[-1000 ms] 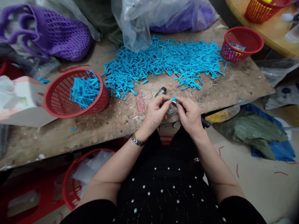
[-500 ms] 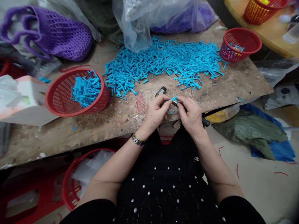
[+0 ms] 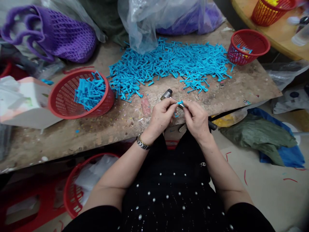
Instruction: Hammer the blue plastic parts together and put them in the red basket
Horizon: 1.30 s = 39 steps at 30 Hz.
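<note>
Between my two hands, at the table's front edge, is a small blue plastic piece (image 3: 180, 102). My left hand (image 3: 162, 117) pinches it from the left with thumb and forefinger. From the other side my right hand (image 3: 197, 120) closes thumb and fingertips at its right end. Another bit of blue plastic (image 3: 176, 115) shows just below, beside the left fingers; whether it is held I cannot tell. Behind the fingers lies a metal rod-like tool with a dark end (image 3: 167, 93), partly hidden. Beyond it spreads a heap of similar blue plastic pieces (image 3: 169, 61).
A red basket (image 3: 56, 109) with blue pieces stands left, next to a tissue box (image 3: 36, 112). Another red basket (image 3: 262, 51) is at the back right. A clear plastic bag (image 3: 142, 35) and a purple mesh bag (image 3: 70, 38) lie at the back of the worn table (image 3: 108, 129).
Almost nothing differs. Both hands keep their places with the blue plastic piece between them, and the view has shifted very slightly.
</note>
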Available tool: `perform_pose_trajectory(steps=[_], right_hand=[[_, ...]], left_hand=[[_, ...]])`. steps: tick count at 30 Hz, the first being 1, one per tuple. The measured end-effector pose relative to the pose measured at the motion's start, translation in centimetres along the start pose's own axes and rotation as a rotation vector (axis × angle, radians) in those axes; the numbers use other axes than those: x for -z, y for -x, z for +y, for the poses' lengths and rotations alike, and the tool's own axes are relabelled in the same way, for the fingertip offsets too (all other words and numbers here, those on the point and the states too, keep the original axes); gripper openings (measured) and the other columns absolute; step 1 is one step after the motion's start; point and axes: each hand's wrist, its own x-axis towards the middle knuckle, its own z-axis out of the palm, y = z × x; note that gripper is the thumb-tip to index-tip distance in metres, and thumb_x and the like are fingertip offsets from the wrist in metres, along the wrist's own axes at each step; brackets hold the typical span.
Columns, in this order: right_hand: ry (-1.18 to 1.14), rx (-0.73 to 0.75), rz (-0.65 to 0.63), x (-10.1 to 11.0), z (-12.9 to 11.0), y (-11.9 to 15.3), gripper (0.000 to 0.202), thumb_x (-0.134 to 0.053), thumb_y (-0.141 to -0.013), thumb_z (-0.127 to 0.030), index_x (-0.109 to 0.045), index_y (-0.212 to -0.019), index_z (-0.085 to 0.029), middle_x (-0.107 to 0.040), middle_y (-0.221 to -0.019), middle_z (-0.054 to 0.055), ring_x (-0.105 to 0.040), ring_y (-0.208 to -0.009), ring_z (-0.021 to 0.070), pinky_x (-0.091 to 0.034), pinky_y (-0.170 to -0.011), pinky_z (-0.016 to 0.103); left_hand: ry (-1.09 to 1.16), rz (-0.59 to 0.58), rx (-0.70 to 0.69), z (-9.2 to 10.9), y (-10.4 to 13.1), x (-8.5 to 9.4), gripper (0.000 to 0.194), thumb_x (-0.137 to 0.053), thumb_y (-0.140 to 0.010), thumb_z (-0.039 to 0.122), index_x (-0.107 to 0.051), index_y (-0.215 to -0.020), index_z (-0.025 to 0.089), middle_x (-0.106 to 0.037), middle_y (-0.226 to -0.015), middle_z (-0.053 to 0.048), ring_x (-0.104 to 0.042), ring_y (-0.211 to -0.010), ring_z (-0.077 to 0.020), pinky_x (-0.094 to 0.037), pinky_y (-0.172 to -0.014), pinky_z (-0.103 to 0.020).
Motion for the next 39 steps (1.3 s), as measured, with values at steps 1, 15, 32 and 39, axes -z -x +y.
perform_pose_trajectory(steps=[1, 15, 32, 39], right_hand=[[0.019, 0.001, 0.000, -0.1, 0.0, 0.1, 0.028, -0.046, -0.100, -0.021, -0.070, -0.115, -0.021, -0.075, -0.103, 0.010, -0.069, -0.096, 0.0240, -0.056, -0.085, 0.039], [-0.026, 0.004, 0.023, -0.6, 1.0, 0.4, 0.024, -0.049, -0.098, -0.017, -0.069, -0.110, -0.020, -0.076, -0.107, 0.010, -0.071, -0.102, 0.0228, -0.056, -0.089, 0.037], [-0.184, -0.192, 0.029, -1.0, 0.5, 0.0, 0.018, -0.053, -0.096, -0.026, -0.063, -0.109, -0.022, -0.071, -0.090, 0.003, -0.068, -0.083, 0.0195, -0.053, -0.080, 0.035], [0.205, -0.113, -0.198, 0.5, 0.0, -0.9, 0.016, -0.052, -0.100, -0.024, -0.066, -0.105, -0.017, -0.069, -0.105, 0.011, -0.062, -0.097, 0.0249, -0.046, -0.085, 0.036]], left_hand=[[-0.028, 0.004, -0.014, 0.0, 0.0, 0.0, 0.012, -0.061, -0.092, 0.028, -0.064, -0.082, 0.021, -0.057, -0.063, 0.004, -0.050, -0.046, -0.0078, -0.040, -0.043, -0.020], [-0.161, -0.044, -0.012, 0.1, -0.5, 0.0, 0.012, -0.058, -0.092, 0.024, -0.066, -0.087, 0.018, -0.060, -0.067, 0.003, -0.053, -0.054, -0.0084, -0.040, -0.050, -0.019], [0.198, -0.099, 0.242, 0.4, 0.7, 0.4, 0.020, -0.067, -0.087, 0.038, -0.064, -0.089, 0.017, -0.067, -0.071, 0.002, -0.054, -0.045, -0.0051, -0.038, -0.037, -0.015], [-0.115, 0.066, 0.024, 0.2, -0.2, 3.0, 0.022, -0.061, -0.091, 0.035, -0.061, -0.075, 0.019, -0.058, -0.060, 0.004, -0.049, -0.044, -0.0064, -0.037, -0.041, -0.018]])
